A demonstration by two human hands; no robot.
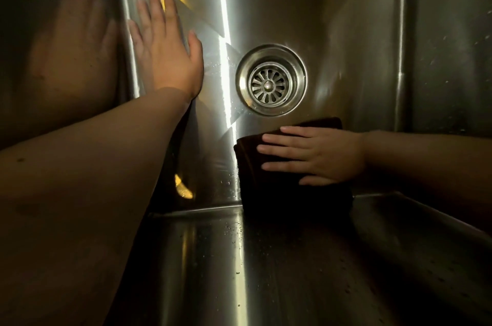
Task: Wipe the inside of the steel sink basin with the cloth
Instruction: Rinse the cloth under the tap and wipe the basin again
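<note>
I look straight down into the steel sink basin [266,0]. A dark folded cloth [287,192] lies on the basin floor, up against the near wall. My right hand [316,155] lies flat on the cloth with straight fingers pointing left, pressing it down. My left hand [167,51] rests flat and open on the basin floor at its left edge, fingers pointing away from me. Its reflection shows in the left wall.
The round drain strainer [271,80] sits in the middle of the basin floor, just beyond the cloth. The near wall [239,272] carries water droplets. A bright streak of light runs down the floor left of the drain.
</note>
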